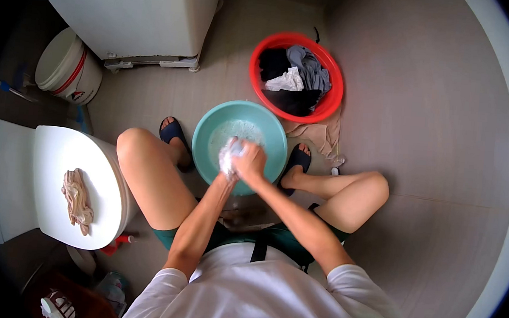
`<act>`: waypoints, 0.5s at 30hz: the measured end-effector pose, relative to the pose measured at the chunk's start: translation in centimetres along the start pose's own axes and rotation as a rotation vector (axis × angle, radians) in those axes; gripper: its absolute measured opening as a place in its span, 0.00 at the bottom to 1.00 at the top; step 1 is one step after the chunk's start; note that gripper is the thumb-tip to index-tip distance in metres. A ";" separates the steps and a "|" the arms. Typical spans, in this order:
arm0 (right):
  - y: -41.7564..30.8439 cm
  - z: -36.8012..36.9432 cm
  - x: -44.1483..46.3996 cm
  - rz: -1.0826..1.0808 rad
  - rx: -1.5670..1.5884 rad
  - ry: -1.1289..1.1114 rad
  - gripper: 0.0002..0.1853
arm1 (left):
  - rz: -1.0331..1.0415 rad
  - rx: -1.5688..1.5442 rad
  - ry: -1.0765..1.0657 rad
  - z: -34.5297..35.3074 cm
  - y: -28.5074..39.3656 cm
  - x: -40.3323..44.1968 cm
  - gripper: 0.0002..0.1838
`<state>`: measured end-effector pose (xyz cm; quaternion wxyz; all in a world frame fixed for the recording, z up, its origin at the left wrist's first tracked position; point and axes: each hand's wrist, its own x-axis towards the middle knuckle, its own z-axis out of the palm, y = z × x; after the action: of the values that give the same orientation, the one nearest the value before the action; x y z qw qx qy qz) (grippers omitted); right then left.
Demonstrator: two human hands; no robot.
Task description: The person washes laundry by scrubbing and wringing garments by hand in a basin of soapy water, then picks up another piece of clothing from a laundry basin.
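A teal basin (pixel 204 132) with sudsy water stands on the floor between my legs. Over it, my left hand (pixel 228 160) is wrapped in a wet, foamy white cloth (pixel 231 151), and its fingers are hidden by the cloth and suds. My right hand (pixel 251 160) is closed on the same cloth, pressed against the left one. Both hands are slightly blurred, above the lower middle of the basin.
Beyond the basin, a red tub (pixel 336 85) holds dark, gray and white clothes. A beige cloth (pixel 325 136) lies beside it. At left are a closed toilet (pixel 106 177) with a beige cloth (pixel 76 199) on its lid, a white bucket (pixel 70 70) and a white appliance (pixel 134 12).
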<state>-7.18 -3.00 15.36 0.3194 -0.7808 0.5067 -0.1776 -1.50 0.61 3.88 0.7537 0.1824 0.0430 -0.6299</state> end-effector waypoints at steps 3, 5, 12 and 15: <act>-0.9 -0.5 -0.2 0.010 -0.079 -0.076 0.15 | 0.022 -0.032 0.203 3.3 0.1 -1.4 0.13; 1.9 0.1 3.8 0.039 -0.034 0.110 0.10 | 0.096 0.362 0.522 7.4 -0.8 -2.4 0.13; -0.2 -0.2 -1.6 -0.099 -0.068 0.007 0.12 | 0.005 -0.001 0.232 2.1 -0.3 -1.2 0.14; 1.0 -0.8 2.9 0.034 -0.104 0.111 0.10 | 0.036 0.306 0.413 6.6 -0.7 -2.8 0.12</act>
<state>-7.15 -6.15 15.14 0.2529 -0.7765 0.5455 -0.1885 -3.85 0.94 10.65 0.7037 0.4199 0.0970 -0.5649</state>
